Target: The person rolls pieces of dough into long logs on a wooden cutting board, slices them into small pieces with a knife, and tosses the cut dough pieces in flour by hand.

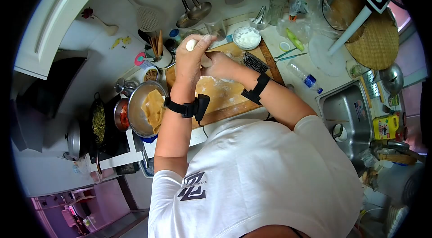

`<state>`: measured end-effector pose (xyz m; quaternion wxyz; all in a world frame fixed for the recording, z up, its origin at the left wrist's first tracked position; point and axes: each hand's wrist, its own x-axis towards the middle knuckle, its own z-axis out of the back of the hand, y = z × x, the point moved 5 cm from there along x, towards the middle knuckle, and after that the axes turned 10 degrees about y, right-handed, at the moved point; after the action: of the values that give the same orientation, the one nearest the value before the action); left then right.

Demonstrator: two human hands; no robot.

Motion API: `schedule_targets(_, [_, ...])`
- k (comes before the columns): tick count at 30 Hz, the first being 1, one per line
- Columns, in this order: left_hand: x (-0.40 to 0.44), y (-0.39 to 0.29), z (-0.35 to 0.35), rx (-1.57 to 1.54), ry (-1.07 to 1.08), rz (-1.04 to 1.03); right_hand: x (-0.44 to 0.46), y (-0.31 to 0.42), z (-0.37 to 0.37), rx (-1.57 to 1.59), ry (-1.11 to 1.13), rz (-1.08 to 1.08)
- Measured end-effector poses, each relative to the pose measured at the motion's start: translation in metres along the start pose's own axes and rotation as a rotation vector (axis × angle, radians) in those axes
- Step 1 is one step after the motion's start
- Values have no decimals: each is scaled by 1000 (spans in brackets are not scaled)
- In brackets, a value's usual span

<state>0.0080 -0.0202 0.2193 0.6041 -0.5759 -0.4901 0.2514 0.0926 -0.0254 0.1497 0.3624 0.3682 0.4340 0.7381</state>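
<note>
My left hand [188, 60] is raised over the board, its fingers closed around a pale, rounded stick that looks like a rolling pin [191, 45]. Close beside it my right hand [219, 63] is also closed, at the lower part of the same stick; its fingertips are partly hidden. Beneath both hands a thin, floured sheet of dough [220, 92] lies on the wooden board [272, 65]. Dark, folded strips [255, 62] rest on the board by my right wrist. A bowl of white flour [246, 38] stands at the board's far edge.
Left of the board, a metal bowl [135, 103] holds folded yellowish sheets [153, 110]. Beyond it are a pan of red food [120, 114] and a wok with green food [98, 123]. On the right are a plastic bottle [310, 81], a sink [335, 103] and a fan stand [351, 33].
</note>
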Motion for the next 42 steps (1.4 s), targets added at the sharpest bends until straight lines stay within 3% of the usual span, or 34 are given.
schedule_targets(2, [-3, 7, 7, -49, -35, 8, 0, 4, 0, -119, -120, 111])
schedule_targets(7, [-9, 5, -2, -147, -185, -8, 2, -7, -6, -66, -151, 18])
schedule_targets(10, [-12, 4, 3, 24, -346, -124, 5, -12, -6, -126, -107, -29])
schedule_targets(13, [-16, 8, 7, 71, -332, 2, 2, -7, -8, -213, -87, -48])
schedule_targets(15, [-11, 5, 9, -213, -333, -78, -3, -2, -11, -143, -113, -8])
schedule_targets(17, [-10, -1, 9, -277, -350, -19, -5, -3, -14, -74, -140, 34])
schedule_targets(19, [-7, -1, 9, -363, -225, 78, -3, -17, -16, -38, -133, -78])
schedule_targets(25, [-7, 1, 11, -312, -100, 0, -3, -12, -14, 26, -108, -127])
schedule_targets(26, [-9, -3, 9, -255, -91, -54, -2, -11, -12, 26, -109, -128])
schedule_targets(27, [-12, -1, 12, -255, -91, -54, 0, 0, -8, -18, -135, 16])
schedule_targets(28, [-15, 0, 9, -11, 68, -92, 0, 12, -4, -62, -162, 161])
schedule_targets(29, [-17, 2, 8, 234, 228, -128, 1, 16, 3, -62, -165, 161])
schedule_targets(31, [-22, 11, 13, 340, 297, -30, -1, 26, 0, 31, 270, -173])
schedule_targets(33, [-25, 18, 20, 273, 168, 185, -1, 20, -5, 35, 292, -181])
schedule_targets(35, [-25, 15, 15, 209, 127, 113, 1, 4, -14, 33, 346, -189])
schedule_targets(36, [-26, 10, 13, 74, 93, 81, 5, 19, -15, -225, 202, 235])
schedule_targets(37, [-27, 6, 12, -61, 57, 49, 4, 13, -19, -224, 205, 233])
schedule_targets(38, [-27, 5, 13, -55, -8, 93, 2, -2, -22, 35, 169, 87])
schedule_targets(40, [-26, 12, 19, -153, -9, 70, 3, -9, -26, 119, 264, -233])
schedule_targets(42, [-22, 11, 17, -232, -44, -4, 3, -5, -27, -22, 185, -196])
